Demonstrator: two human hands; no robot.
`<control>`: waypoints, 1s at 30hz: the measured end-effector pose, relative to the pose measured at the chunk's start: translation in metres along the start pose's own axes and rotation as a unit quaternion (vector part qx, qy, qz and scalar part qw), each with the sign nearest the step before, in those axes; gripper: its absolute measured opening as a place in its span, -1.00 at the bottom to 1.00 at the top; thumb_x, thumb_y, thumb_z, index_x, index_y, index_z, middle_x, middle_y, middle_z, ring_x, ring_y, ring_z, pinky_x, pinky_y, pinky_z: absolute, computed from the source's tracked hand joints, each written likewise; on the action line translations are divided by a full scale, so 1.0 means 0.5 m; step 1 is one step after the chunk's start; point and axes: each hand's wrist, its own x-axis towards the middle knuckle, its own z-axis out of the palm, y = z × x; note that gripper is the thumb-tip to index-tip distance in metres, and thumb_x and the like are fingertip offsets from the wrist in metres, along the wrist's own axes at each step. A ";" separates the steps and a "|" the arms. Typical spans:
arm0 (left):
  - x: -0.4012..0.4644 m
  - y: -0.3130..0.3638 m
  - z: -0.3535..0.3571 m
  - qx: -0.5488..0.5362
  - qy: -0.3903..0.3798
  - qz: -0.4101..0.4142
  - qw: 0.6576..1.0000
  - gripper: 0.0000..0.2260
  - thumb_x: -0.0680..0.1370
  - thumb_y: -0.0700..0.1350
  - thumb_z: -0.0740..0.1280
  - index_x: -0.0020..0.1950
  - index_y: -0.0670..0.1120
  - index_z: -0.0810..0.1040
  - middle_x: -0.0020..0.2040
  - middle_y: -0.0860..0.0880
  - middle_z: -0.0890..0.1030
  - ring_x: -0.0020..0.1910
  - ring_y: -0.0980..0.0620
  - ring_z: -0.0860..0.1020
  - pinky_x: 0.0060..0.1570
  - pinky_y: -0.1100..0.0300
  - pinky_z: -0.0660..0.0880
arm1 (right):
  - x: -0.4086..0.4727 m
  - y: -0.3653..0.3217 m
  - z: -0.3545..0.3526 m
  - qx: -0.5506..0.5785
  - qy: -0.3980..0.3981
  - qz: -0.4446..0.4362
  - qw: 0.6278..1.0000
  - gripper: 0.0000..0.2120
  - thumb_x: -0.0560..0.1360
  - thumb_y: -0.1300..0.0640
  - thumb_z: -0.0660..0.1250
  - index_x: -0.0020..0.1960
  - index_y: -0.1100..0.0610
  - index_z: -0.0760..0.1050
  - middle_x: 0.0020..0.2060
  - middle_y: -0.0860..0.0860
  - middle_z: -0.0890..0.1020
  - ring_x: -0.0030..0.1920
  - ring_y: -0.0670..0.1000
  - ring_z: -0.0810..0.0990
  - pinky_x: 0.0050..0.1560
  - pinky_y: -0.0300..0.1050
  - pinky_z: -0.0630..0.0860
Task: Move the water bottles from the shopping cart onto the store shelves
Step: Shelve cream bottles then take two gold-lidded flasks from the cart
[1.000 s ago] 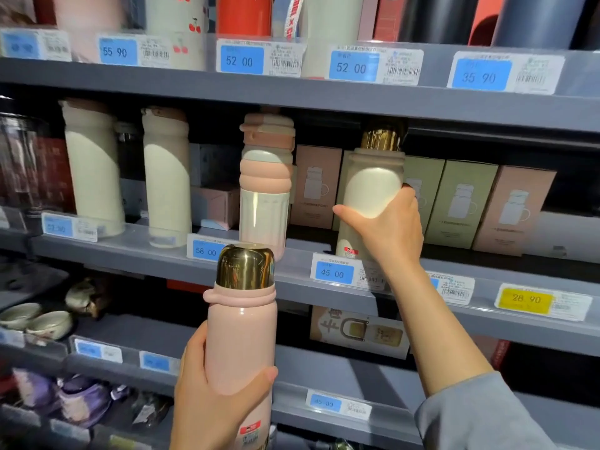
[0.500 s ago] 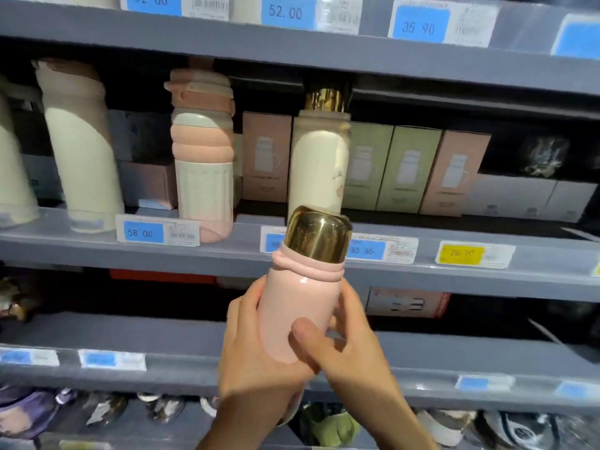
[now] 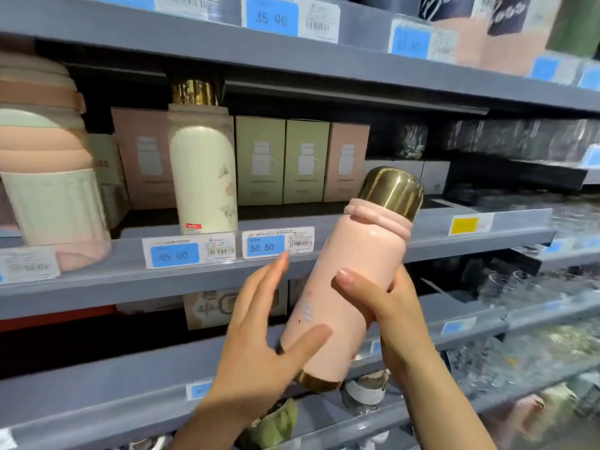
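Note:
A pink bottle with a gold cap [image 3: 354, 277] is held tilted to the right in front of the grey shelf [image 3: 357, 258]. My right hand [image 3: 386, 306] grips its middle, thumb across the front. My left hand [image 3: 263, 332] has its fingers straight, its thumb touching the bottle's lower part near the gold base. On the shelf stands a cream bottle with a gold cap [image 3: 203, 164], upright behind the 45.00 price tag [image 3: 188, 253]. The shopping cart is out of view.
A large pink-and-cream ribbed bottle [image 3: 48, 177] stands at the left of the same shelf. Pink and green boxes [image 3: 282, 160] line the back. The 50.50 tag [image 3: 277, 243] marks a shelf spot in front of them. Glassware [image 3: 535, 287] fills the shelves to the right.
The view has shifted right. The pink bottle has gone from my left hand into my right and tilted. My left hand's fingers have straightened away from it.

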 end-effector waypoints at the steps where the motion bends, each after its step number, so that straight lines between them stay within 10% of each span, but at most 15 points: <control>1: 0.008 -0.016 -0.020 0.047 0.056 0.021 0.997 -0.36 0.32 0.32 0.29 0.37 0.45 0.18 0.38 0.39 0.26 0.36 0.39 0.23 0.30 0.33 0.22 | 0.014 -0.010 0.001 0.007 0.002 0.009 1.000 -0.28 0.05 -0.10 0.51 0.16 0.13 0.51 -0.12 0.04 0.71 -0.12 0.01 0.70 -0.28 -0.19 0.57; 4: 0.046 -0.088 -0.097 0.279 0.235 0.097 0.926 -0.46 0.50 0.18 0.20 0.43 0.00 0.35 0.40 0.02 0.39 0.41 0.06 0.28 0.39 -0.01 0.19 | 0.069 -0.037 0.013 0.055 0.008 0.049 0.997 -0.31 0.10 -0.12 0.51 0.17 0.11 0.50 -0.17 0.02 0.72 -0.18 0.00 0.70 -0.34 -0.13 0.56; 10: 0.079 -0.182 -0.164 0.518 0.274 0.132 0.799 -0.48 0.58 0.15 0.12 0.43 -0.12 0.39 0.35 -0.22 0.44 0.39 -0.26 0.31 0.28 -0.25 0.21 | 0.155 -0.080 0.068 0.147 0.076 0.096 0.982 -0.25 0.17 -0.18 0.47 0.28 0.09 0.39 -0.01 0.08 0.67 -0.09 0.06 0.68 -0.30 -0.08 0.59; 14: 0.085 -0.183 -0.165 0.534 0.287 0.142 0.783 -0.50 0.58 0.16 0.12 0.38 -0.12 0.43 0.26 -0.22 0.50 0.33 -0.26 0.37 0.23 -0.23 0.28 | 0.196 -0.093 0.078 0.194 0.115 0.088 0.970 -0.48 0.40 -0.11 0.44 0.22 0.10 0.38 -0.04 0.08 0.67 -0.14 0.05 0.69 -0.27 -0.05 0.64; 30: 0.091 -0.189 -0.165 0.543 0.304 0.159 0.767 -0.47 0.52 0.22 0.16 0.35 -0.09 0.41 0.25 -0.18 0.49 0.33 -0.22 0.37 0.25 -0.23 0.30 | 0.304 -0.072 0.099 -0.005 0.173 0.032 0.984 -0.22 0.29 -0.09 0.57 0.33 0.07 0.21 0.15 0.04 0.49 0.04 0.02 0.53 0.05 0.12 0.59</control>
